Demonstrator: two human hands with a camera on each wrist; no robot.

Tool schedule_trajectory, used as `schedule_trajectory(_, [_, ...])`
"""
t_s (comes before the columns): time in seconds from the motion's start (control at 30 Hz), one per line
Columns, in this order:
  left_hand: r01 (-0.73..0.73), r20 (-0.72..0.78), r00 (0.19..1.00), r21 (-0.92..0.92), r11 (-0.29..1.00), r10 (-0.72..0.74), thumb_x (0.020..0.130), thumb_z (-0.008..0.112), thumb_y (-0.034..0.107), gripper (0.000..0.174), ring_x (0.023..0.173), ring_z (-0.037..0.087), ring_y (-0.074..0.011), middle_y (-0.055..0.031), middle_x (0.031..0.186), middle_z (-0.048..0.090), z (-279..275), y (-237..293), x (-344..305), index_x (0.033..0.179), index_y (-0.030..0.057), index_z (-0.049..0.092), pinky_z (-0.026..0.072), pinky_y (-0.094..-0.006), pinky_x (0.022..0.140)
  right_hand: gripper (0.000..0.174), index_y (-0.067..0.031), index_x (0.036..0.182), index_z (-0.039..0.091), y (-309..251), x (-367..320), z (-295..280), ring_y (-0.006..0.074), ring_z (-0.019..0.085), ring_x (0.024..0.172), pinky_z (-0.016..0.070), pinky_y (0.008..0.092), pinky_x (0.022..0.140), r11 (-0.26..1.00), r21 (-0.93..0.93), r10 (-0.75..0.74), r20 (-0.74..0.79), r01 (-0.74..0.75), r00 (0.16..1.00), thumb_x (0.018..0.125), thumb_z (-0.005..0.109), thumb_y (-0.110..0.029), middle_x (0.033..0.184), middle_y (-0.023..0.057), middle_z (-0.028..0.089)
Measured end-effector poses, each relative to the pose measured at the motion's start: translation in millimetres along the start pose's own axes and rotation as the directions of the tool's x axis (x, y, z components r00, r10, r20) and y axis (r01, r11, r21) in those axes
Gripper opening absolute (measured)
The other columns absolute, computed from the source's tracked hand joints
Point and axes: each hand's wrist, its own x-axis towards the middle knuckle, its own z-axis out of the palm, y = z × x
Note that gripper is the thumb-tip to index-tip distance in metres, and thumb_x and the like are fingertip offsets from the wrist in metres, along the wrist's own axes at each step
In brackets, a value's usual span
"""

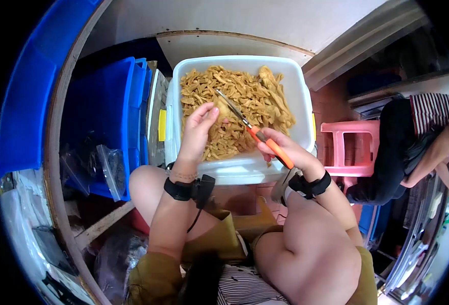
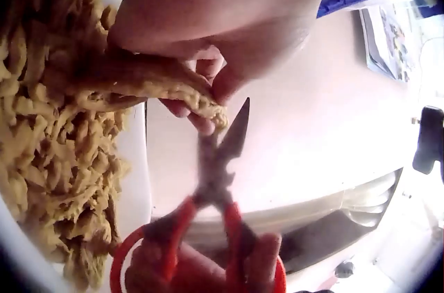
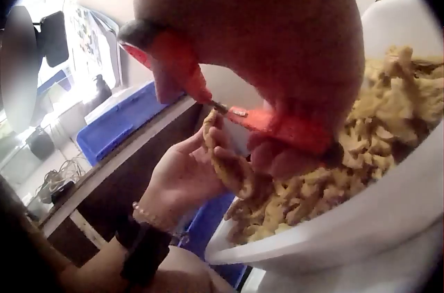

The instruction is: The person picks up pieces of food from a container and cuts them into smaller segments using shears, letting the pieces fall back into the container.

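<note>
A white tub (image 1: 302, 86) in front of me holds a heap of tan, wrinkled food strips (image 1: 209, 81). Over the heap, my left hand (image 1: 198, 133) pinches one longer tan piece (image 2: 156, 85) near its end, between thumb and fingers. My right hand (image 1: 291, 151) grips orange-handled scissors (image 1: 257, 134), fingers and thumb through the loops. In the left wrist view the scissor blades (image 2: 236, 130) stand apart, right at the tip of the pinched piece. Larger uncut-looking pieces (image 1: 280, 104) lie along the tub's right side.
Blue bins (image 1: 97, 117) stand at the left, with clear plastic bags (image 1: 110, 170) hanging there. A pink stool (image 1: 349, 147) is to the right, beside another person (image 1: 397, 142). A pale wall panel (image 1: 234, 46) rises behind the tub.
</note>
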Motion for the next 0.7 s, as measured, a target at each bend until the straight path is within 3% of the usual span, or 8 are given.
schedule_trajectory(0.13, [-0.013, -0.076, 0.997, -0.071, 0.997, 0.008, 0.098, 0.054, 0.018, 0.022, 0.084, 0.062, -0.0105, -0.0036, 0.099, 0.065, -5, 2, 2, 0.111, 0.0014, 0.060, 0.0488, -0.0230, 0.077, 0.044, -0.0101, 0.086, 0.046, 2, -2, 1, 0.0069, 0.051, 0.063, 0.0423, 0.0226, 0.055, 1.000, -0.003, 0.017, 0.035, -0.017, 0.999, 0.086, 0.068, -0.048, 0.073, -0.0034, 0.048])
schedule_trajectory(0.2, [-0.004, 0.037, 0.999, 0.062, 0.998, 0.002, 0.097, 0.055, 0.017, 0.020, 0.086, 0.062, -0.0103, -0.0033, 0.097, 0.065, -7, 5, 2, 0.108, 0.0012, 0.061, 0.0491, -0.0234, 0.078, 0.042, -0.0099, 0.086, 0.046, 2, 0, 3, 0.0067, 0.051, 0.063, 0.0418, 0.0223, 0.056, 1.000, -0.013, 0.011, 0.029, -0.011, 1.000, 0.087, 0.067, -0.046, 0.072, -0.0033, 0.048])
schedule_trajectory(0.33, [0.021, 0.129, 0.991, 0.121, 0.992, -0.036, 0.097, 0.057, 0.020, 0.022, 0.087, 0.063, -0.0114, -0.0019, 0.092, 0.063, -5, -7, 5, 0.105, 0.0006, 0.061, 0.0501, -0.0247, 0.080, 0.041, -0.0087, 0.087, 0.047, -4, 0, 7, 0.0064, 0.052, 0.064, 0.0419, 0.0220, 0.056, 1.000, -0.020, 0.017, -0.057, -0.018, 0.998, 0.089, 0.066, -0.046, 0.072, -0.0030, 0.050])
schedule_trajectory(0.43, [0.039, 0.118, 0.992, 0.112, 0.993, -0.052, 0.096, 0.058, 0.021, 0.021, 0.086, 0.063, -0.0122, -0.0019, 0.091, 0.062, -3, -12, 6, 0.103, 0.0008, 0.060, 0.0497, -0.0246, 0.080, 0.043, -0.0085, 0.086, 0.047, -3, -1, 5, 0.0063, 0.052, 0.063, 0.0420, 0.0220, 0.056, 0.999, -0.013, 0.032, -0.047, -0.033, 0.998, 0.088, 0.066, -0.047, 0.071, -0.0028, 0.050])
schedule_trajectory(0.6, [0.015, 0.093, 0.995, 0.170, 0.985, -0.031, 0.096, 0.059, 0.019, 0.019, 0.086, 0.063, -0.0123, -0.0023, 0.091, 0.063, 0, -8, 8, 0.102, 0.0018, 0.059, 0.0491, -0.0244, 0.081, 0.041, -0.0109, 0.081, 0.045, -7, -1, 4, 0.0062, 0.050, 0.052, 0.0395, 0.0211, 0.046, 0.997, -0.019, 0.073, -0.107, -0.075, 0.992, 0.086, 0.070, -0.043, 0.065, -0.0031, 0.050])
schedule_trajectory(0.7, [0.040, 0.075, 0.996, 0.077, 0.996, -0.046, 0.095, 0.059, 0.019, 0.018, 0.087, 0.063, -0.0125, -0.0027, 0.092, 0.063, 1, -7, 6, 0.101, 0.0021, 0.059, 0.0491, -0.0246, 0.082, 0.040, -0.0115, 0.079, 0.044, -6, 0, 3, 0.0063, 0.050, 0.050, 0.0385, 0.0203, 0.043, 0.993, 0.001, 0.118, -0.099, -0.118, 0.988, 0.086, 0.071, -0.040, 0.064, -0.0030, 0.050])
